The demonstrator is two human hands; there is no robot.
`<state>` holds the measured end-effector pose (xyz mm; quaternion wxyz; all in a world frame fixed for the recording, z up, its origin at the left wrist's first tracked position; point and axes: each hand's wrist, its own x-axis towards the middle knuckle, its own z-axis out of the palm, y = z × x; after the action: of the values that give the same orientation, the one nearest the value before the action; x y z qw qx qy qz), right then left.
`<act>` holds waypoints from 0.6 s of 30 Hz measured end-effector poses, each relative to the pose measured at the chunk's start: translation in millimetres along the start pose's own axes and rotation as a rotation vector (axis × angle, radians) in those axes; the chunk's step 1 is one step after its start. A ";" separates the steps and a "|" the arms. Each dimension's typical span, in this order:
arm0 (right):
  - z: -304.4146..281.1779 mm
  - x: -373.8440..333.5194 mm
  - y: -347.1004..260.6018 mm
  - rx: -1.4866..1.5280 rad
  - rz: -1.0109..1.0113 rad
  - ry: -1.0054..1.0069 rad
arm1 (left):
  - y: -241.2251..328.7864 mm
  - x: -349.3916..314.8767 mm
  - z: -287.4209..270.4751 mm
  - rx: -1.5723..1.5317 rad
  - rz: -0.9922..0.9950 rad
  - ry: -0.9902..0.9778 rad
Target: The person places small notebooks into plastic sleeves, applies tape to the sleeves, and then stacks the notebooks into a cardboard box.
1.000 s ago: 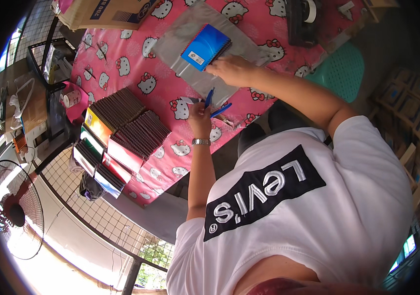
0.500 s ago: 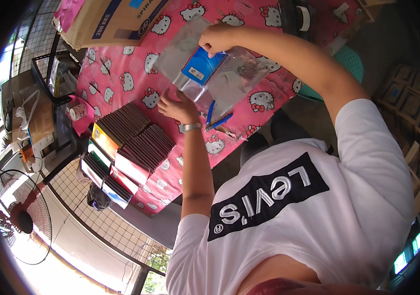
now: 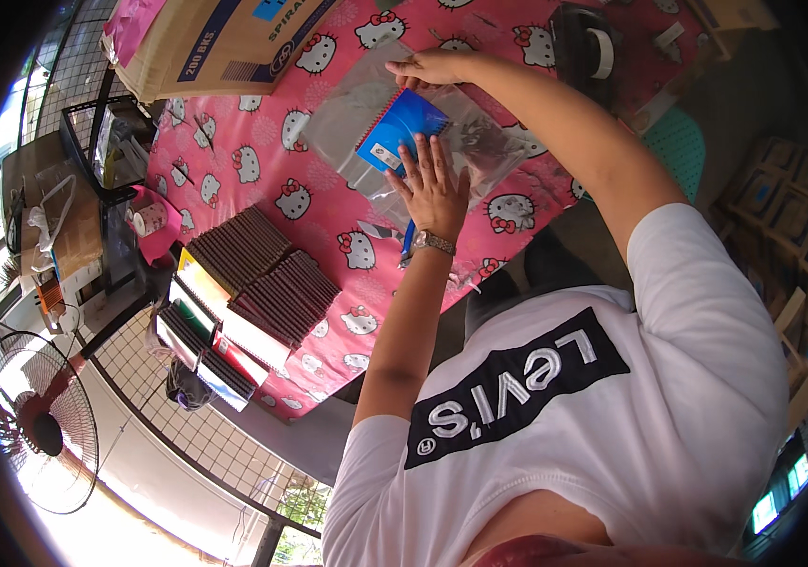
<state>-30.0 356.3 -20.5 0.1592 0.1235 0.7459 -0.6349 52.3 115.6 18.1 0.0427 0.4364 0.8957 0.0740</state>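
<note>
On your 1 pink worktop (image 3: pixel 338 206) stand 1 cardboard box (image 3: pixel 219 47) and 2 upper rows of spiral-bound notebooks (image 3: pixel 243 246). On 1 clear plastic sheet (image 3: pixel 494 128) lies 1 blue notebook (image 3: pixel 408 118). Your left hand (image 3: pixel 434 194) has fingers spread over its near edge; your right hand (image 3: pixel 430 68) is by the far edge, its pinch I cannot tell. Beside your left wrist is 1 blue tool (image 3: pixel 409 233), partly hidden.

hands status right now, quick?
Left hand: open, fingers spread over the near side of the blue notebook.
Right hand: by the notebook's far edge, over clear plastic; can't tell if it's gripping.
</note>
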 end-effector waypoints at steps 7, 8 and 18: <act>-1.3 -21.0 -8.0 -0.089 0.014 0.034 | -11.2 -0.8 2.6 -0.135 0.037 0.009; -3.0 -32.0 -11.1 -0.089 -0.050 0.094 | -12.8 -0.4 1.9 -0.169 0.020 0.011; 20.8 -121.1 16.9 0.126 -0.092 0.582 | -12.8 3.7 -18.2 -0.036 -0.074 -0.122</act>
<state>89.5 340.8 8.9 -0.0984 0.2760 0.7240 -0.6244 37.5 109.0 33.8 0.1080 0.4057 0.9055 0.0618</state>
